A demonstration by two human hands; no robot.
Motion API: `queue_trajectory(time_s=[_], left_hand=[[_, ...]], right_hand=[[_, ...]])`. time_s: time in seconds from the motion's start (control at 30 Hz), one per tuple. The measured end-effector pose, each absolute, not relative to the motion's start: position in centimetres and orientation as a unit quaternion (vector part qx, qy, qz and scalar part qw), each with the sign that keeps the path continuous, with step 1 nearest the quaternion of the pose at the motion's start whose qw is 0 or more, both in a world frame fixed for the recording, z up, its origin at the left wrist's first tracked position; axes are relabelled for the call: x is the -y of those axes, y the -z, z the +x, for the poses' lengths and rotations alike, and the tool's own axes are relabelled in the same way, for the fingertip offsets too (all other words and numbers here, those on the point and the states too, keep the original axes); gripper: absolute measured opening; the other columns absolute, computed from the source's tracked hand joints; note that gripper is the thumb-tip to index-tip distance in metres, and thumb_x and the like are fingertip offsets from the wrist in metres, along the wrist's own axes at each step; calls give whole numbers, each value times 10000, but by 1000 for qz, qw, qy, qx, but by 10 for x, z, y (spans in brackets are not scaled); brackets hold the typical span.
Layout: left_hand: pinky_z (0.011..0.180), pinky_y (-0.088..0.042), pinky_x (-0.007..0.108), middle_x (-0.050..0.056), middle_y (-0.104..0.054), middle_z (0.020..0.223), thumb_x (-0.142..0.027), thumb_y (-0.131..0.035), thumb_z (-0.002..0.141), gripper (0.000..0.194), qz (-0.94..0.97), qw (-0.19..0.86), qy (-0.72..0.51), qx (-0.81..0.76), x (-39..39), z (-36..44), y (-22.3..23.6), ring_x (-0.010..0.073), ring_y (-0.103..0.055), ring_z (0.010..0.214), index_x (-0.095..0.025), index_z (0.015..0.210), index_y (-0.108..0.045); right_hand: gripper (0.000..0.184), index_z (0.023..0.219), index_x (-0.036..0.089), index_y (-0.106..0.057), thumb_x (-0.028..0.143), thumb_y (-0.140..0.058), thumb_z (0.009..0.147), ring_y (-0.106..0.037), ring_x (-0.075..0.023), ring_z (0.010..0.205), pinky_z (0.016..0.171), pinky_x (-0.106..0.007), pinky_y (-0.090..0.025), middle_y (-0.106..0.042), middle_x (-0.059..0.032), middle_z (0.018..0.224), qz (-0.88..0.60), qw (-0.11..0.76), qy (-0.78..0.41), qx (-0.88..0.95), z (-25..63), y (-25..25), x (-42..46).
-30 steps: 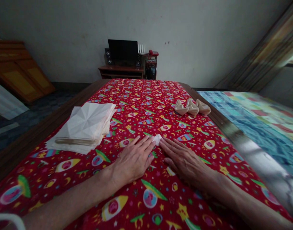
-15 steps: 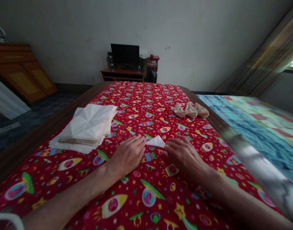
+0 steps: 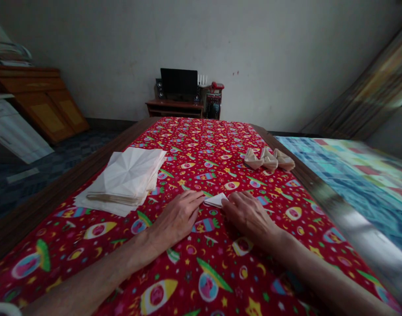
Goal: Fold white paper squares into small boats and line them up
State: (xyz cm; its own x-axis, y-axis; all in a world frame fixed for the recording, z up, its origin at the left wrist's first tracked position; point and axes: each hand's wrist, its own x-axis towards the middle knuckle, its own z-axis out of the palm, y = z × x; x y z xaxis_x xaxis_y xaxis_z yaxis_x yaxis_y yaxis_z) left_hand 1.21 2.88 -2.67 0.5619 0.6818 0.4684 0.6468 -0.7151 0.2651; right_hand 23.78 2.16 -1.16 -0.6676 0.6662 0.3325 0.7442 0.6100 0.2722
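Observation:
A small piece of white paper [image 3: 215, 200], folded into a flat triangle, lies on the red patterned cloth between my hands. My left hand [image 3: 181, 213] rests at its left corner, fingers pressed together over the tip. At the right corner, my right hand [image 3: 250, 215] pinches the paper, with the thumb in front and the fingers behind. The fingertips partly cover both ends of the triangle. To the left sits a stack of creased white paper sheets [image 3: 130, 169]. Several folded paper pieces [image 3: 269, 159], boat-like and beige, stand in a row at the right.
The cloth [image 3: 201, 151] covers a dark wooden table [image 3: 108, 145]. Beyond it, a monitor [image 3: 179, 81] stands on a small desk [image 3: 174, 106] against the wall. A bed with a blue patchwork cover [image 3: 325, 171] adjoins the right. Wooden cabinets [image 3: 52, 107] stand at the left.
My right thumb has moved onto the paper's right part, and its right edge now looks slightly raised. The whole view has shifted a little, with the stack staying in place.

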Motion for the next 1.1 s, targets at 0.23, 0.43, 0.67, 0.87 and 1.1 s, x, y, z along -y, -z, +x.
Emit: queue_trajectory(time_s=[0.23,0.43,0.67,0.87,1.1], left_hand=[[930,-468,342,78,-628,1109,-180,-433,922,245,865,76,-300,-396,-26,24,24,196,-534,1052,-138,1078,-617],[855,-458,332,51,-650,950,-266,-422,944,254,851,125,-300,-413,-21,39,15,194,-576,926,-178,909,-658],[760,-479,284,55,-663,828,-252,-460,904,208,794,184,-326,-478,-21,48,12,186,-632,803,-156,822,-625],[776,-487,288,57,-657,862,-206,-459,873,128,799,172,-347,-460,-24,52,17,194,-633,845,-170,848,-580],[839,-489,302,71,-654,968,-139,-458,858,170,819,145,-355,-427,-23,50,16,194,-622,909,-163,970,-585]], right_hand=[[151,718,169,-560,101,-506,841,-471,-154,568,582,-307,-286,-561,-13,629,-411,139,214,875,228,8,-19],[151,747,178,-556,135,-484,873,-484,-146,591,576,-293,-284,-572,-12,664,-419,200,213,860,221,11,-13],[173,767,178,-523,177,-422,907,-486,-135,579,516,-262,-294,-554,-16,670,-410,274,153,857,212,22,-13],[44,871,189,-477,205,-443,894,-525,-134,623,564,-236,-386,-574,-26,738,-417,351,11,839,210,32,-16],[44,935,190,-466,214,-450,903,-525,-121,632,597,-232,-399,-584,-29,794,-429,355,-77,827,213,21,-14]])
